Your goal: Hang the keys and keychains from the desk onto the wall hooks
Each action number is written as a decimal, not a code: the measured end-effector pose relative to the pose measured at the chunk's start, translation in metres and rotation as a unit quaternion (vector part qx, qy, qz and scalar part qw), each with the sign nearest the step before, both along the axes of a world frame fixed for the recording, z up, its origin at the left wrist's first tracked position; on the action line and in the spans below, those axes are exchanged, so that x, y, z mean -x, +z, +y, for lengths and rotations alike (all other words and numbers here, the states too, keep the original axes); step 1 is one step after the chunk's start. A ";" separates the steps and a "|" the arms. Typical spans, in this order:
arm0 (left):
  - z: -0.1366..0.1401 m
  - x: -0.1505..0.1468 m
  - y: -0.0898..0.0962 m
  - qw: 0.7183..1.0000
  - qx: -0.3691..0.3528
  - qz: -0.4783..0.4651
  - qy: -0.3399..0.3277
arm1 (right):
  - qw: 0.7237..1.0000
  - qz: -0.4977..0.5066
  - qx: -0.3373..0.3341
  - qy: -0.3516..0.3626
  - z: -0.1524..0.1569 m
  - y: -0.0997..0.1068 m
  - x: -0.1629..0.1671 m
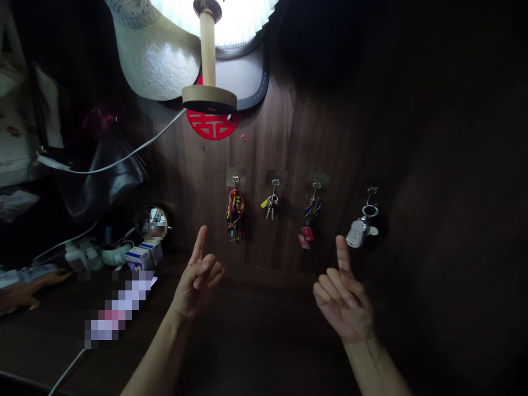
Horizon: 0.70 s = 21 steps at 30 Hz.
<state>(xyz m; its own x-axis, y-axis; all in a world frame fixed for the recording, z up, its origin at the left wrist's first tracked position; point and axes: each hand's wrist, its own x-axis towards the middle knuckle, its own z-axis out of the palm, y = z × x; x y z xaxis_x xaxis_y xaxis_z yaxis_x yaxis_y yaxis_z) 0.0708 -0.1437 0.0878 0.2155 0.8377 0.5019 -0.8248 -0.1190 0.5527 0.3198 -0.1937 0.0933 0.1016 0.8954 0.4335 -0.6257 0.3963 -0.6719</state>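
Here, the left hand and right hand (empty, fingers curled) point at keys at 12 o'clock; best aim steadily.

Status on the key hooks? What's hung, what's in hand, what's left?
Hung: four hooks on the wood panel each carry something: colourful bunch, key bunch, keys with red tags, silver fob. In hand: nothing; left hand and right hand are empty, index fingers raised below the hooks. Left: no free hook visible.
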 end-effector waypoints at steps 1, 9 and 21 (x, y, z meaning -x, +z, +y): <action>0.000 0.000 0.000 1.000 0.001 0.000 0.000 | 1.000 -0.008 0.000 -0.005 0.001 0.000 0.000; 0.030 -0.011 0.000 0.977 -0.006 0.147 0.155 | 0.951 -0.307 0.040 -0.026 0.017 -0.017 -0.001; 0.141 -0.054 0.052 0.650 -0.052 0.445 0.614 | 0.752 -0.649 -0.026 -0.115 0.050 -0.116 0.022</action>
<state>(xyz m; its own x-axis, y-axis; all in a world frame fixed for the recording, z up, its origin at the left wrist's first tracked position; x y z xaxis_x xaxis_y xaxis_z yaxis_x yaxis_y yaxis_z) 0.1250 -0.0027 0.1395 -0.3401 0.6238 0.7038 0.5686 -0.4597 0.6822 0.2977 -0.1438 -0.0228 -0.2868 0.8976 0.3347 0.6318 0.4398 -0.6383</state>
